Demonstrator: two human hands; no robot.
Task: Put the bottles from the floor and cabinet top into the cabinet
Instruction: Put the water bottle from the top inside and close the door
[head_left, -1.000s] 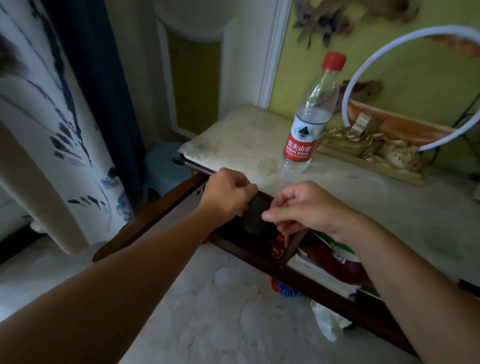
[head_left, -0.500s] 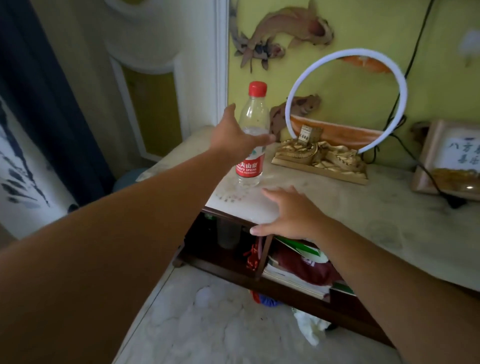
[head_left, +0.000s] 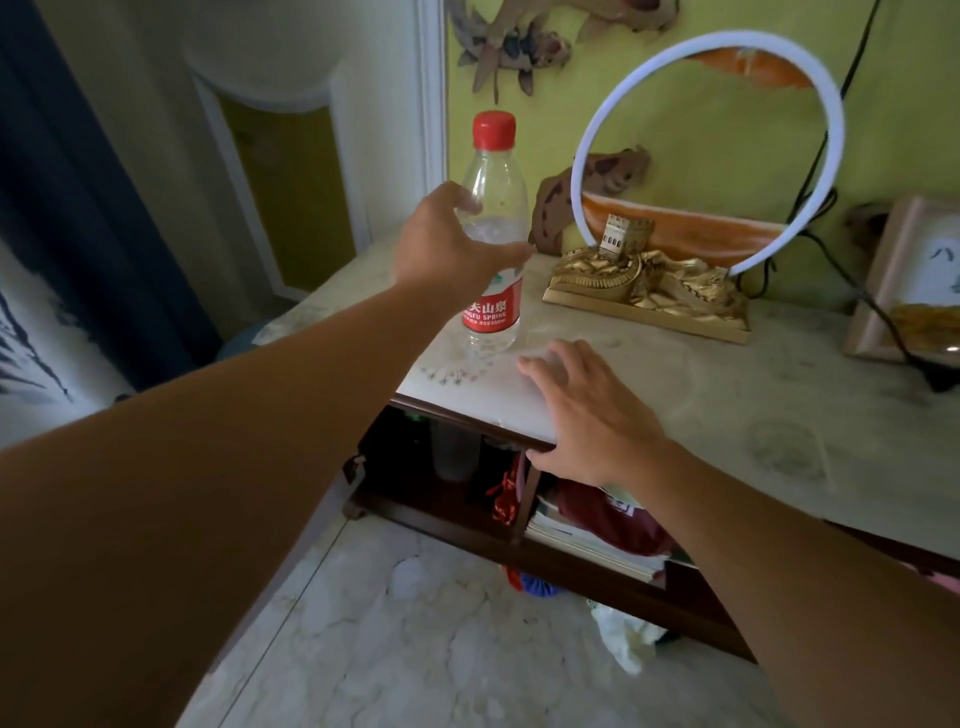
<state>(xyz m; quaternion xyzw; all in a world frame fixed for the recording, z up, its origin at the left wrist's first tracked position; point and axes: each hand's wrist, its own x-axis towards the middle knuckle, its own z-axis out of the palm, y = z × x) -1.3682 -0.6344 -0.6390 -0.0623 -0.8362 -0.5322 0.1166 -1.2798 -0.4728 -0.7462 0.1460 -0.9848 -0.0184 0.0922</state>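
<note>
The clear, red-capped bottle (head_left: 493, 249) is standing upright on the cabinet top (head_left: 675, 395), apparently empty, with the left hand (head_left: 447, 249) wrapping it at mid-body. At 5 o'clock from it, the right hand (head_left: 587, 415) is resting flat, fingers spread, on the top's front edge. Below, the open cabinet (head_left: 467, 514) is holding another bottle (head_left: 457, 452) and books (head_left: 587, 540).

Your left hand (head_left: 447, 244) wraps around the upright red-capped bottle (head_left: 493, 228) on the cabinet top (head_left: 701, 384), while your right hand (head_left: 587, 415) lies flat and spread on the top's front edge above the open cabinet (head_left: 415, 467), beside a gold ornament (head_left: 644, 286).
</note>
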